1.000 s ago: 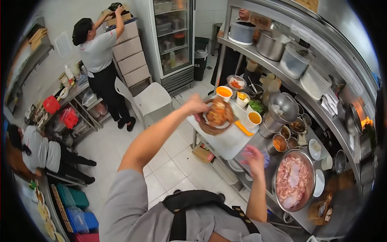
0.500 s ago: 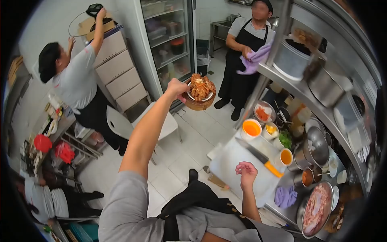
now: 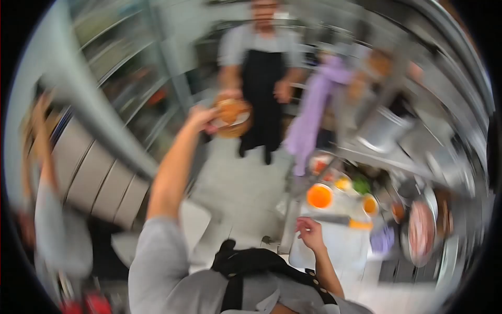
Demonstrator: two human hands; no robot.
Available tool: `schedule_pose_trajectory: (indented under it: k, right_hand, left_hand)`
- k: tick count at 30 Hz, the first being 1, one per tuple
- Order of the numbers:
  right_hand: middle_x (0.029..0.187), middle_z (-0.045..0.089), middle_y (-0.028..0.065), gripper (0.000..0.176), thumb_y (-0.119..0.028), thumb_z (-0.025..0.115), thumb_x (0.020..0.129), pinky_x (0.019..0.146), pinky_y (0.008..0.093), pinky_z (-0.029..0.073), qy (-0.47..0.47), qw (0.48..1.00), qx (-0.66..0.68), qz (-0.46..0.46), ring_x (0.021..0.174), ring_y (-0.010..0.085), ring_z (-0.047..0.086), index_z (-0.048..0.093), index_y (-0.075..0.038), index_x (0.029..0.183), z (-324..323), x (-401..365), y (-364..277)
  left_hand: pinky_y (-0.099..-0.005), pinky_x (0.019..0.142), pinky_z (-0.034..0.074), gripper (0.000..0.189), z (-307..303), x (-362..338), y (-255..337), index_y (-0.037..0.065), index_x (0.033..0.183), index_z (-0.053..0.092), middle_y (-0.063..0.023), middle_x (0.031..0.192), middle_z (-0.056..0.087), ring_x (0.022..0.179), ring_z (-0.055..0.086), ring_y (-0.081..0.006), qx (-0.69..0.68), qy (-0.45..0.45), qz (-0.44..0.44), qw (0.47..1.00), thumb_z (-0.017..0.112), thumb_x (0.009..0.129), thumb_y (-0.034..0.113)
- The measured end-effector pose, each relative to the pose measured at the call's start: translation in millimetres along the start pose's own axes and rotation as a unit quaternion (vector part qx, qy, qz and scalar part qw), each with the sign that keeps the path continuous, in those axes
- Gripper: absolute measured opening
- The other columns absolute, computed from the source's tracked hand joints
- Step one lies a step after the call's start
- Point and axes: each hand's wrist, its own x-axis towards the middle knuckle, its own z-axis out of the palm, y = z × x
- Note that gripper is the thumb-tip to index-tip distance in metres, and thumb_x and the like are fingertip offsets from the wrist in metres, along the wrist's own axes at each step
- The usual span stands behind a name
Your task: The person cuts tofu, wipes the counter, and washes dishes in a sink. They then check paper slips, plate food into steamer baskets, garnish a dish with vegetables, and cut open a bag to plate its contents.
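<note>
My left hand (image 3: 201, 118), at the end of a stretched arm, grips the near side of a round wooden bowl (image 3: 234, 128). Orange-brown fried pieces (image 3: 230, 108) are heaped in it, blurred now but clearer earlier. A co-worker (image 3: 264, 78) in a black apron stands facing me, one hand just behind the bowl; blur hides whether it touches. My right hand (image 3: 310, 232) hovers over the edge of a white cutting board (image 3: 329, 251), loosely curled, fingers apart, holding nothing. A knife with an orange handle (image 3: 361, 225) lies on the board near it.
Cups of orange sauce (image 3: 319, 195) stand behind the board. A purple cloth (image 3: 314, 110) hangs by the steel shelf (image 3: 376, 157). On the right is a bowl of raw meat (image 3: 421, 230). Another person (image 3: 57, 225) is at left beside stacked drawers (image 3: 94, 167); a chair (image 3: 193, 225) stands below.
The view has swung right and blurred. My left hand holds the bowl closer to the co-worker, who now faces me with a hand at it. The purple cloth has left the co-worker's hands.
</note>
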Motion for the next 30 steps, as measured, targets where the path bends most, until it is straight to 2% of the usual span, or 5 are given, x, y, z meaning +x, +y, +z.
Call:
schedule_pose_trajectory:
  k: [2,8,19,26,30]
  right_hand:
    - [0.086,0.062,0.0075,0.037,0.011,0.044,0.075,0.054,0.0254,0.053,0.078,0.996,-0.038,-0.028,0.068,0.0139,0.063,0.059,-0.002,0.106,-0.6,-22.6,9.7]
    - [0.079,0.064,0.0102,0.030,0.004,0.049,0.074,0.059,0.0290,0.051,0.285,0.952,-0.097,0.059,0.064,0.0165,0.062,0.061,0.000,0.102,53.7,-73.2,-13.5]
    - [0.062,0.062,0.0101,0.019,0.000,0.050,0.078,0.050,0.0285,0.052,0.420,0.881,-0.145,0.163,0.053,0.0150,0.063,0.063,0.000,0.091,133.2,-181.1,25.1]
    - [0.106,0.062,0.0188,0.041,-0.023,0.061,0.073,0.090,0.0378,0.046,0.380,0.742,0.045,0.550,0.102,0.0328,0.059,0.062,-0.007,0.110,166.1,-324.7,106.4]
    - [0.128,0.047,0.0240,0.080,-0.047,0.066,0.074,0.098,0.0387,0.040,0.427,0.675,0.173,0.576,0.118,0.0356,0.048,0.039,0.002,0.132,183.5,-360.2,224.1]
  left_hand:
    - [-0.0357,0.047,0.054,0.042,-14.5,57.5,-30.6,-0.009,0.101,0.057,-0.0181,0.079,0.065,0.061,0.066,-0.0252,-0.184,-0.188,0.033,0.964,0.065,0.084,0.029]
    - [-0.0389,0.035,0.052,0.011,-24.1,126.9,-9.4,-0.007,0.072,0.049,-0.0144,0.058,0.052,0.037,0.053,-0.0256,-0.115,-0.014,-0.014,0.993,0.050,0.070,0.004]
    - [-0.0327,0.054,0.056,0.021,18.2,156.4,-12.4,-0.003,0.095,0.057,-0.0106,0.079,0.060,0.062,0.058,-0.0222,-0.187,0.154,0.005,0.970,0.058,0.082,0.014]
    - [-0.0263,0.046,0.052,0.041,168.1,-162.4,-85.7,0.002,0.120,0.051,-0.0126,0.108,0.059,0.071,0.063,-0.0184,0.134,-0.615,0.011,0.777,0.062,0.080,0.007]
    - [-0.0271,0.062,0.051,0.038,350.1,-326.9,-71.4,0.000,0.119,0.052,-0.0094,0.113,0.058,0.085,0.059,-0.0145,0.186,-0.754,0.129,0.616,0.061,0.083,0.004]
